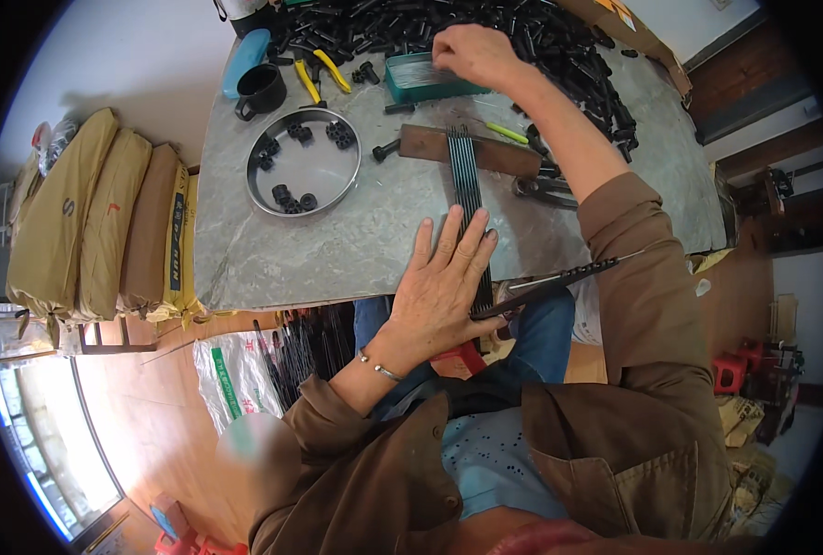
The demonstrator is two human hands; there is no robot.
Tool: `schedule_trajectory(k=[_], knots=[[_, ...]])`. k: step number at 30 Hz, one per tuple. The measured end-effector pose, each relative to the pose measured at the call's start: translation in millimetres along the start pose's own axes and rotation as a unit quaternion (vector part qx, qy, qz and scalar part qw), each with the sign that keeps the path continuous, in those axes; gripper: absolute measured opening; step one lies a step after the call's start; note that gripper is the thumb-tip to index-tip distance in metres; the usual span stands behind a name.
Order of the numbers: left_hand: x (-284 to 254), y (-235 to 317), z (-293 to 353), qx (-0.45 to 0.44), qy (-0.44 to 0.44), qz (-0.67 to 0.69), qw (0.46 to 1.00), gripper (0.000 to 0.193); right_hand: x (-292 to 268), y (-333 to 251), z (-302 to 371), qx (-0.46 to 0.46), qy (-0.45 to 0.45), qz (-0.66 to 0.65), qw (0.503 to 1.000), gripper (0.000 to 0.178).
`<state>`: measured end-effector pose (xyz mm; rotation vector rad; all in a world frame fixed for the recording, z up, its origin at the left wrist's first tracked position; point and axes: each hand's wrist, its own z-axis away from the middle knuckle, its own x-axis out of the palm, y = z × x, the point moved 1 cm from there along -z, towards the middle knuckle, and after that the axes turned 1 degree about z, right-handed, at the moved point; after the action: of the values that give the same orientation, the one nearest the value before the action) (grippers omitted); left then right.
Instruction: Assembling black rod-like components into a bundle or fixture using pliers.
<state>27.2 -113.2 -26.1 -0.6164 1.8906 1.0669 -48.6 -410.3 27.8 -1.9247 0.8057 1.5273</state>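
Observation:
My left hand (pixel 439 277) lies flat with fingers stretched over a bundle of slim dark rods (pixel 465 176) at the table's near edge. The rods' far ends rest across a brown wooden block (pixel 425 145). By the left thumb, a long black strip with a thin metal rod (pixel 550 289) points to the right. My right hand (pixel 478 55) reaches across to a green tray (pixel 435 93) of thin silvery pins or wires. Its fingers are bent together at the tray; what they hold is too small to make out.
A round metal pan (pixel 252 190) holds several black knobs, near a black mug (pixel 262 91) and yellow-handled pliers (pixel 336 71). Black cylindrical parts (pixel 596 92) are heaped at the back and right. A dark metal tool (pixel 546 190) lies right of the rods. Brown sacks (pixel 97 222) stand left.

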Motion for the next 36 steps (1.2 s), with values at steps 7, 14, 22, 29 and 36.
schedule_trajectory(k=[7, 14, 22, 29, 36], knots=[[1.0, -0.5, -1.8, -0.008, 0.005, -0.006, 1.000, 0.096, -26.0, 5.5, 41.7, -0.012, 0.128, -0.013, 0.992, 0.016], [2.3, -0.9, -2.1, -0.010, 0.006, -0.003, 1.000, 0.098, -19.7, 2.1, 127.9, -0.091, 0.109, -0.141, 0.980, 0.011], [1.3, 0.8, -3.8, -0.018, -0.002, -0.008, 1.000, 0.099, -20.1, 2.9, 154.0, -0.058, 0.072, -0.144, 0.985, 0.009], [0.9, 0.3, -4.2, -0.021, -0.004, -0.008, 1.000, 0.100, -17.3, 0.2, 152.9, -0.045, 0.087, -0.165, 0.981, 0.008], [0.8, 0.8, -4.1, -0.019, 0.009, -0.007, 1.000, 0.101, -17.3, -0.6, 153.4, -0.022, 0.084, -0.185, 0.979, 0.008]])
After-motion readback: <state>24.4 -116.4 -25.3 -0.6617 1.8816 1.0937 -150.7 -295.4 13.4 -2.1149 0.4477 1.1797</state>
